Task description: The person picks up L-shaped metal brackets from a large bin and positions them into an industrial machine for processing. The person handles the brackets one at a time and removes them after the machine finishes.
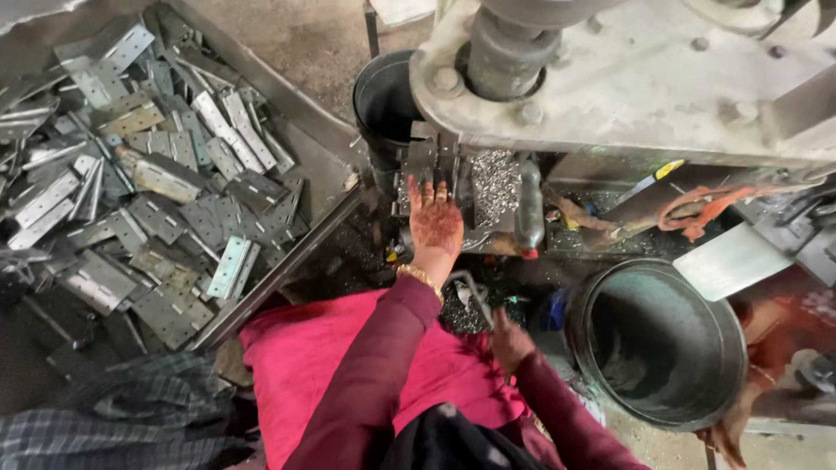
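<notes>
- The left hand reaches forward with its arm stretched out in a dark maroon sleeve, a gold bangle at the wrist. Its grip is spread: the fingers lie flat and splayed, pinching nothing.
- Those fingers rest on a small flat grey metal plate that lies on the surface of a large pale grey metal press machine, just under the machine's dark round ram.
- Just right of the hand, a heap of small bright metal chips covers the same surface, and a clear plastic bottle with a red cap stands beside it.
- The right hand is low, near the lap, close to a thin bent grey metal rod. Whether its grip is closed on the rod or merely beside it I cannot tell.
- A bright pink cloth covers the lap below both arms.
- On the left, a sloping metal tray holds a big pile of flat grey perforated metal hinge plates, well apart from the left hand.
- A large round dark metal bucket stands on the right, near the right hand; a second dark round bucket stands behind the machine's edge, near the left hand's fingertips.
- An orange cord hangs on the machine's right side.
</notes>
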